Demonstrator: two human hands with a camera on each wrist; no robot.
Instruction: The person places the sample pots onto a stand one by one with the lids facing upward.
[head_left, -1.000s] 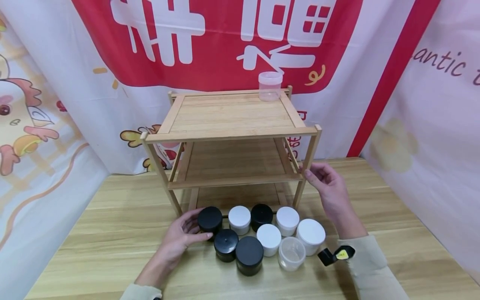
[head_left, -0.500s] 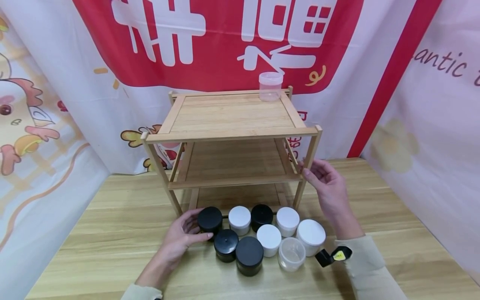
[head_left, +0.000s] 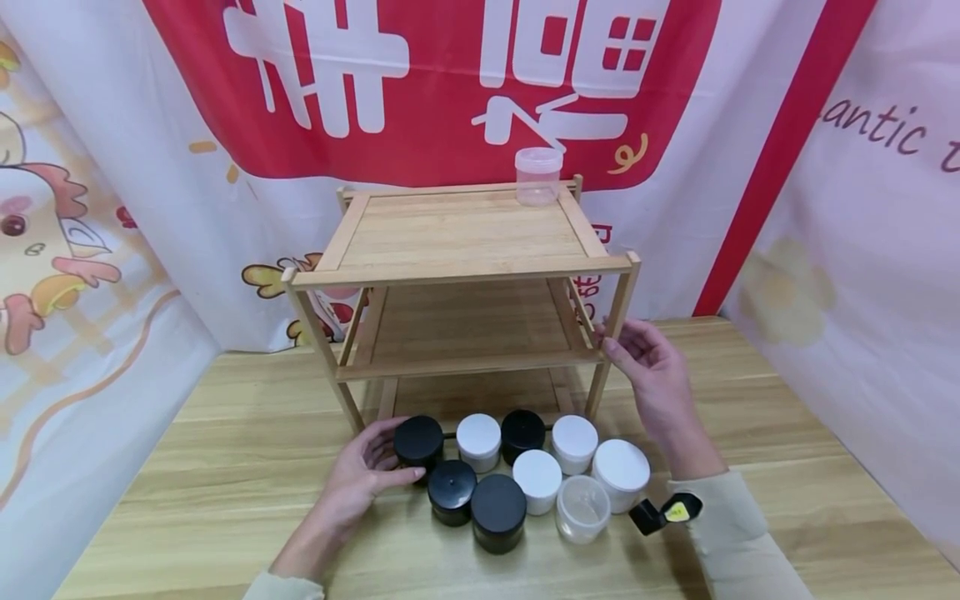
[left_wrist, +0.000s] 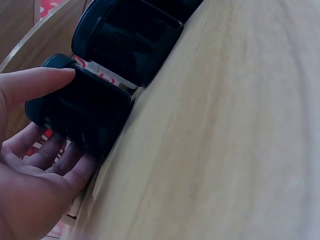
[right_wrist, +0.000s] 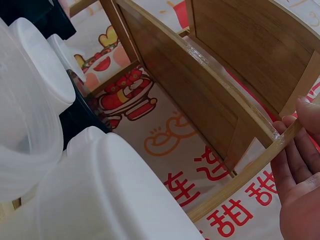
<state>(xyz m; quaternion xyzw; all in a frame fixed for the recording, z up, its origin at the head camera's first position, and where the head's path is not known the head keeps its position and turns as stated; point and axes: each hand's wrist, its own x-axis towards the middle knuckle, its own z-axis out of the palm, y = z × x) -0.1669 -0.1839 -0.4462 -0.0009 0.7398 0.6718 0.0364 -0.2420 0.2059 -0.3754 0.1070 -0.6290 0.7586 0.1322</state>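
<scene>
My left hand point(head_left: 352, 475) holds the leftmost black-lidded jar point(head_left: 418, 439) on the table, thumb in front and fingers behind. The left wrist view shows the thumb across the jar point(left_wrist: 85, 107) and curled fingers on its far side. At the right of the wooden shelf rack point(head_left: 465, 271), my right hand point(head_left: 656, 375) pinches the front post point(head_left: 617, 310) at middle-shelf height. Fingers and thumb meet round that post point(right_wrist: 287, 135) in the right wrist view. More jars stand close together before the rack: black ones point(head_left: 498, 510), white-lidded ones point(head_left: 621, 468) and a clear one point(head_left: 583, 507).
A lidded clear jar point(head_left: 538, 177) stands at the back right of the rack's top shelf. The wooden table point(head_left: 225, 467) extends to both sides. Printed cloth point(head_left: 645, 242) hangs behind the rack and along both sides.
My right wrist has shifted slightly to the left since the oldest frame, with the fingers still at the post. The left hand and the jars stay in place.
</scene>
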